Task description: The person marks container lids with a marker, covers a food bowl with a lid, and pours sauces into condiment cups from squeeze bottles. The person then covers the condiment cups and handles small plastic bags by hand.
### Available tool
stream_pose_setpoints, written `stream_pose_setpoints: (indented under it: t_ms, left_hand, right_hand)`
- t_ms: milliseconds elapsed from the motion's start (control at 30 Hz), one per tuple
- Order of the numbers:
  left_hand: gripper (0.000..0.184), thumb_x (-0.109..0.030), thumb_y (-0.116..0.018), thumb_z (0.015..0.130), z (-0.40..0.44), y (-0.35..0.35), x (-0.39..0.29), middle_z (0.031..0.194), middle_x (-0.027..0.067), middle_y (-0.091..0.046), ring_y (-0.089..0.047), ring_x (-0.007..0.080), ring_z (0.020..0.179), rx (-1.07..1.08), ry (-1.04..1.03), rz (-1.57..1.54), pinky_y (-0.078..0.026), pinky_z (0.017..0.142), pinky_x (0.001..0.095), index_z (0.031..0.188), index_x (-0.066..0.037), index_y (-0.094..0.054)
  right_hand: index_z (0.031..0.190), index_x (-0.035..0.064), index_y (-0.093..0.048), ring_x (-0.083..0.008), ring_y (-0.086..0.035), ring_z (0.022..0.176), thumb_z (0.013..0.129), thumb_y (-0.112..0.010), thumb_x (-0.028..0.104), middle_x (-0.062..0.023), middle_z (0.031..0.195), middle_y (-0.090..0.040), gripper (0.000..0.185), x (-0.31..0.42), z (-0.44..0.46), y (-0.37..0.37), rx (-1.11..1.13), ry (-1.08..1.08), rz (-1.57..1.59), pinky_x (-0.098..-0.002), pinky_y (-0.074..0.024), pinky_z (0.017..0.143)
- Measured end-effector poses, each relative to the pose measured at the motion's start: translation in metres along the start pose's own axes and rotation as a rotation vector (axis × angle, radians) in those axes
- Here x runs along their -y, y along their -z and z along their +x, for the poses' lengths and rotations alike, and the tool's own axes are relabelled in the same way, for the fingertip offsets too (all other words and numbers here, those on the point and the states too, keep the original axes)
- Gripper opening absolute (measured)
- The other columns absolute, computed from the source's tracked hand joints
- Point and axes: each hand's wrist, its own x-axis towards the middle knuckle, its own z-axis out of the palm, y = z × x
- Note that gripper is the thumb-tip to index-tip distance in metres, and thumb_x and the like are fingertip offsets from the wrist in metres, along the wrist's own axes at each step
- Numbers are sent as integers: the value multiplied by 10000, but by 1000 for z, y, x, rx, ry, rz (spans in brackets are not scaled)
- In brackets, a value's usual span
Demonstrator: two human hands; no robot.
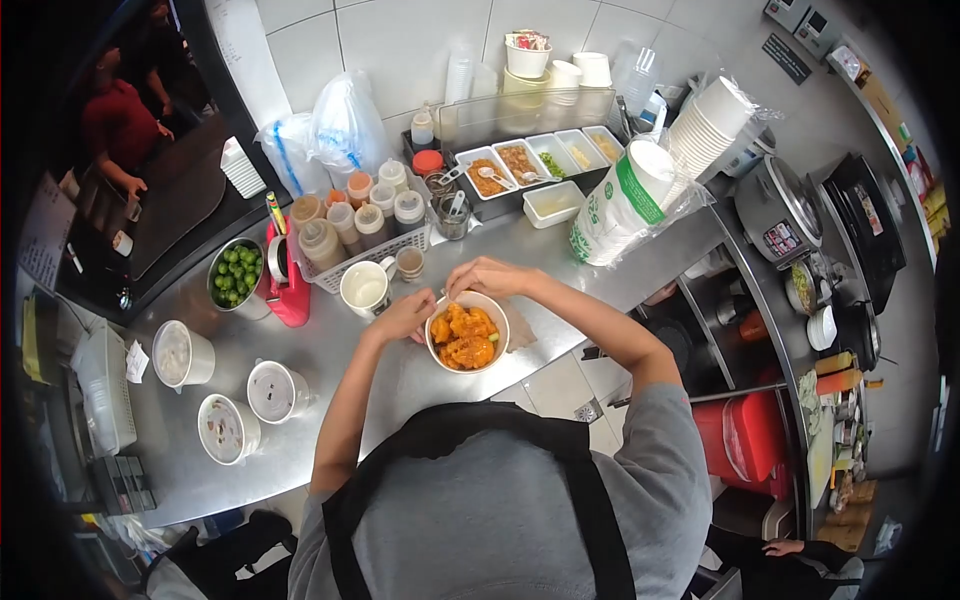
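A white paper bowl (436,352) of orange-sauced fried pieces (466,338) stands on the steel counter in front of me. At its far left rim, my left hand (403,318) has its fingers pressed together. My right hand (487,277) reaches over the far rim, thumb and fingers pinched close to the left fingertips. Whatever lies between the fingers is too small to make out. A brown paper napkin (520,328) lies partly under the bowl. Just left of my hands are a white cup (364,288) and a small stack of clear sauce cups (410,264).
Behind the bowl sit a basket of sauce bottles (345,225) and topping trays (520,160). Wrapped paper cups (625,205) stand to the right. Lidded tubs (228,428) and a pot of green limes (237,275) occupy the left. Other people are at the window and behind me.
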Motion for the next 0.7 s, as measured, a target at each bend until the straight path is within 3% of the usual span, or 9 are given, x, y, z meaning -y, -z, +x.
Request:
stream_pose_setpoints:
  t_ms: [233, 400, 500, 600, 700]
  left_hand:
    - [158, -167, -431, 910, 2, -7, 9, 755, 107, -580, -635, 162, 591, -47, -71, -65, -557, 484, 290, 897, -11, -449]
    - [165, -167, -437, 911, -5, -14, 14, 767, 117, -577, -636, 178, 583, -129, -103, -66, -552, 472, 285, 898, -3, -446]
    - [195, -195, -421, 925, -17, -17, 6, 794, 134, -571, -645, 208, 592, -78, 49, -118, -531, 430, 276, 920, 0, -440]
    - [216, -215, -409, 933, -33, -14, -22, 829, 177, -578, -641, 308, 665, -49, 67, 14, -508, 469, 344, 921, 1, -421]
    - [214, -215, -402, 936, -10, -14, 1, 869, 224, -576, -592, 391, 765, -208, -263, 309, -468, 570, 425, 912, -3, -403]
  right_hand:
    - [956, 118, -649, -255, -607, 928, 719, -561, 46, -24, 1070, -604, 263, 2, -20, 6, 47, 21, -386, -349, -504, 757]
    - [905, 110, -649, -253, -621, 862, 684, -585, 20, -18, 959, -624, 247, 12, -32, 17, 148, -110, -401, -365, -509, 689]
    - [945, 102, -636, -258, -610, 860, 661, -592, -2, -27, 952, -612, 306, 20, -38, 21, 212, -171, -366, -363, -508, 676]
    - [928, 111, -642, -255, -616, 844, 672, -588, 12, -24, 928, -618, 279, 25, -35, 21, 200, -182, -367, -364, -507, 669]
    - [920, 124, -647, -250, -621, 837, 703, -568, 39, -21, 919, -618, 246, 16, -25, 12, 145, -102, -378, -365, -507, 671]
